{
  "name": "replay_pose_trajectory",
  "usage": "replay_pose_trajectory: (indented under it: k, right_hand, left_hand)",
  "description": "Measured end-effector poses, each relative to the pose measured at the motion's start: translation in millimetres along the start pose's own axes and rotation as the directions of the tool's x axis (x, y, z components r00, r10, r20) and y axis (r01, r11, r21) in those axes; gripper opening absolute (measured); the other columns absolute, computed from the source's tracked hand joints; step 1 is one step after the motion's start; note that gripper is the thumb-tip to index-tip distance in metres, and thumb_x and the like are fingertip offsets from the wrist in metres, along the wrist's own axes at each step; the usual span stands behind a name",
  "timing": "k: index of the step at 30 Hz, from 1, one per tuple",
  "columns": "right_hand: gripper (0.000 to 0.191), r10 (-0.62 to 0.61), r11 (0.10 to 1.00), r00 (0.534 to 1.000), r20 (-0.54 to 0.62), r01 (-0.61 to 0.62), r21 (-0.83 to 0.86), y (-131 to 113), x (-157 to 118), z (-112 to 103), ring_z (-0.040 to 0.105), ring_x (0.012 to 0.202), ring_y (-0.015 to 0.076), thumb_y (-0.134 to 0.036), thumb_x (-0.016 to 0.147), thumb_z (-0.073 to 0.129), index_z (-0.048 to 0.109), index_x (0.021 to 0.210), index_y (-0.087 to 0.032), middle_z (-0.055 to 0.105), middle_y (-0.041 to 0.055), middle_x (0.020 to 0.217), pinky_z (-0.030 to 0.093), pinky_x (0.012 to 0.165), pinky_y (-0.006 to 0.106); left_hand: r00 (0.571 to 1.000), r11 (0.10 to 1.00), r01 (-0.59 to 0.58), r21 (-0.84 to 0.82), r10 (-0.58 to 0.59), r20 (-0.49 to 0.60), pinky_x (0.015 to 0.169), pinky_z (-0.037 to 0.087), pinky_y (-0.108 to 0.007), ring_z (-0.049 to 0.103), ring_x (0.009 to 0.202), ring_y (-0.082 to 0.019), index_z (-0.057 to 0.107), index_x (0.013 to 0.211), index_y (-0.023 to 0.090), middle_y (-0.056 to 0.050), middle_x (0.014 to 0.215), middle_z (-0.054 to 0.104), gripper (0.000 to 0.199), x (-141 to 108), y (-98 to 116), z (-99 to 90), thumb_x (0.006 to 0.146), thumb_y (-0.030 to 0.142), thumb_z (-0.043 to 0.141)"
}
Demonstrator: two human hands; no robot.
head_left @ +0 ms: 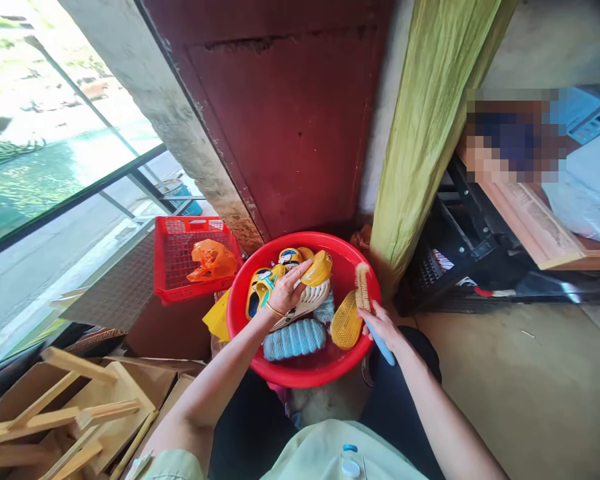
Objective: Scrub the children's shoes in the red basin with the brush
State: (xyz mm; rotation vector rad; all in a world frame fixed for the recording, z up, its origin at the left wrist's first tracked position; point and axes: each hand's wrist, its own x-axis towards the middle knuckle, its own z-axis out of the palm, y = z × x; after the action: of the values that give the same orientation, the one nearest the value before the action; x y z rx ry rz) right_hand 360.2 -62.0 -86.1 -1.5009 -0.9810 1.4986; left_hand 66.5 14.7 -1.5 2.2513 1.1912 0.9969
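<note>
A red plastic basin (240,293) sits on the floor in front of me, holding several small shoes. My left hand (286,291) grips a yellow and white slipper (316,280) above the basin. My right hand (381,326) holds a scrub brush (364,288) by its blue handle, bristles up near the basin's right rim. A yellow shoe sole (345,321) and a blue slipper (294,339) lie in the basin, with yellow and blue sandals (261,287) at the back left.
A red crate (173,263) with an orange bag (213,260) stands left of the basin. Cardboard and wooden slats (70,407) lie at lower left. A green curtain (430,133), a dark red door (290,120) and a black rack (455,253) stand behind and to the right.
</note>
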Motion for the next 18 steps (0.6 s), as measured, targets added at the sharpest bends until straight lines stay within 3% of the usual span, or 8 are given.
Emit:
replay_pose_trajectory:
  k: [2,4,8,10,12,14,16,18]
  right_hand:
    - [0.047,-0.031,0.999,0.999,0.006,0.032,-0.028,-1,-2,0,0.056,0.043,0.0092,-0.045,0.084,0.071,0.058,0.123,-0.022,0.071,0.0007,0.086,0.039,0.034,0.019]
    - [0.048,-0.063,0.996,0.998,0.004,0.063,-0.062,-1,-5,0,0.056,0.044,0.0104,-0.048,0.084,0.07,0.059,0.122,-0.021,0.071,0.0018,0.085,0.039,0.035,0.02]
    - [0.062,-0.112,0.979,0.994,-0.001,0.11,-0.169,-5,-15,8,0.056,0.043,0.0111,-0.055,0.09,0.062,0.053,0.139,-0.02,0.071,0.0033,0.085,0.04,0.036,0.021]
    - [0.071,-0.151,0.963,0.988,0.03,0.154,-0.223,-13,-22,23,0.057,0.043,0.0114,-0.058,0.092,0.058,0.043,0.152,-0.023,0.073,0.0037,0.087,0.042,0.038,0.022]
    - [0.076,-0.215,0.938,0.973,0.084,0.229,-0.262,-25,-28,45,0.057,0.044,0.0114,-0.057,0.094,0.056,0.035,0.159,-0.025,0.074,0.0053,0.093,0.048,0.042,0.024]
    - [0.074,-0.296,0.898,0.943,0.149,0.328,-0.294,-40,-30,73,0.061,0.051,0.0134,-0.054,0.095,0.054,0.034,0.161,-0.025,0.075,0.0089,0.106,0.055,0.05,0.027]
    - [0.068,-0.397,0.832,0.892,0.215,0.449,-0.325,-54,-27,99,0.071,0.074,0.0198,-0.05,0.096,0.053,0.04,0.158,-0.026,0.07,0.0119,0.125,0.06,0.064,0.031]
    - [0.06,-0.475,0.756,0.841,0.26,0.541,-0.367,-62,-21,116,0.071,0.101,0.0258,-0.046,0.096,0.054,0.05,0.153,-0.029,0.066,0.0104,0.135,0.061,0.079,0.034]
  left_hand:
    - [0.99,0.994,0.072,-0.081,-0.081,-0.116,0.116,0.043,-0.045,0.058,0.133,-0.028,0.06,0.142,0.02,-0.013,0.137,0.067,0.05,-14,6,-8.7,0.096,0.038,0.056]
    - [0.951,0.957,0.138,-0.255,-0.201,-0.237,0.11,0.048,-0.043,0.064,0.123,-0.029,0.066,0.134,0.021,-0.011,0.126,0.072,0.049,-27,9,-13.3,0.091,0.044,0.065]
    - [0.772,0.697,0.225,-0.68,-0.554,-0.313,0.089,0.055,-0.033,0.068,0.101,-0.024,0.071,0.121,0.019,-0.007,0.11,0.075,0.054,-45,4,-11.3,0.082,0.056,0.073]
    - [0.674,0.569,0.226,-0.791,-0.677,-0.295,0.08,0.054,-0.028,0.068,0.094,-0.021,0.073,0.114,0.018,-0.006,0.103,0.074,0.055,-50,-2,-5.1,0.079,0.06,0.074]
    - [0.613,0.497,0.22,-0.84,-0.74,-0.277,0.078,0.052,-0.026,0.067,0.091,-0.019,0.074,0.105,0.017,-0.005,0.099,0.074,0.053,-52,-9,3.9,0.077,0.062,0.074]
    - [0.607,0.464,0.224,-0.857,-0.755,-0.25,0.08,0.052,-0.026,0.067,0.092,-0.019,0.073,0.102,0.017,-0.005,0.1,0.074,0.052,-53,-14,14.4,0.077,0.062,0.074]
    - [0.653,0.466,0.252,-0.848,-0.729,-0.207,0.083,0.053,-0.028,0.067,0.095,-0.02,0.073,0.107,0.018,-0.005,0.105,0.075,0.052,-52,-17,24.2,0.078,0.061,0.074]
    - [0.696,0.492,0.274,-0.826,-0.694,-0.182,0.086,0.054,-0.03,0.067,0.099,-0.022,0.072,0.11,0.019,-0.006,0.108,0.075,0.051,-52,-19,31.6,0.079,0.06,0.073]
